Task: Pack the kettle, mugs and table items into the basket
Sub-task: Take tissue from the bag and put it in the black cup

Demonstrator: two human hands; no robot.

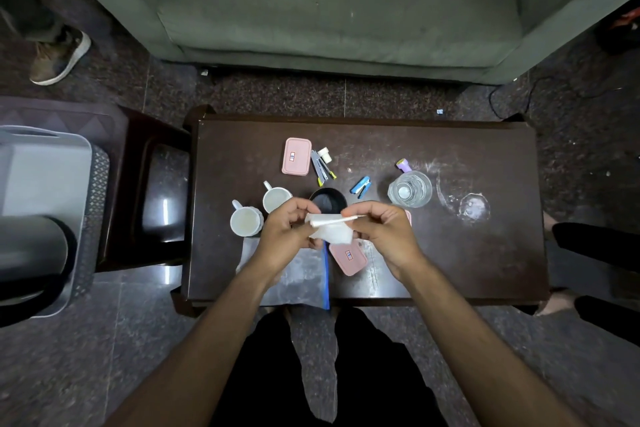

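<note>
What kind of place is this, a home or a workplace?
Most likely a living room at home. A low dark coffee table stands in front of a green sofa on a tiled floor, and mugs, a glass and small staplers lie on the table.

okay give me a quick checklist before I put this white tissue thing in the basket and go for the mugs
1. White tissue held by both left hand and right hand: ok.
2. Basket within reach on the left: ok.
3. Kettle already in basket: ok.
4. Room left in basket: cannot tell.
5. Two mugs upright on table: ok.
6. Mugs empty: cannot tell.
</note>
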